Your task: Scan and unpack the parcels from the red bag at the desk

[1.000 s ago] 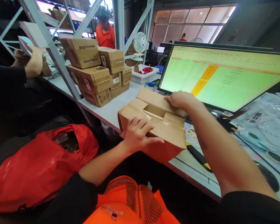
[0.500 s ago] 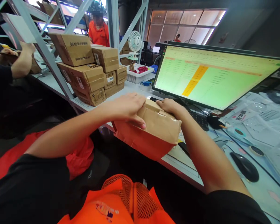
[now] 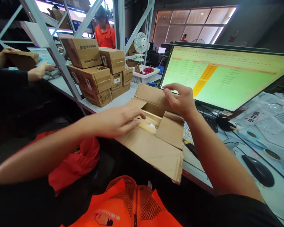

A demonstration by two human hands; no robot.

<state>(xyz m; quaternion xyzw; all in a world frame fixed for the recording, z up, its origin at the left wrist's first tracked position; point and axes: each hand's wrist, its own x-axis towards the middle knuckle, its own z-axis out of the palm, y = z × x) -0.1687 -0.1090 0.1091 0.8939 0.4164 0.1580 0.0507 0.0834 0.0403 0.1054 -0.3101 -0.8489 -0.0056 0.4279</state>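
In front of me on the desk edge lies a cardboard box with its flaps folded outward. Inside it a pale yellowish item with a small white patch partly shows; I cannot make out its kind. My left hand reaches over the box's left side, its fingers stretched toward the opening and holding nothing. By the far right flap hovers my right hand, thumb and fingers apart and loosely bent, with nothing in the grasp.
Stacked cardboard boxes stand at the left rear beside a metal rack post. Behind the box are a white basket, a small fan and a monitor. A mouse lies right. A co-worker's hands handle cardboard far left.
The box top, closed before, now stands open with its flaps spread and the inside showing. Both hands have let go of it; the right one has risen.
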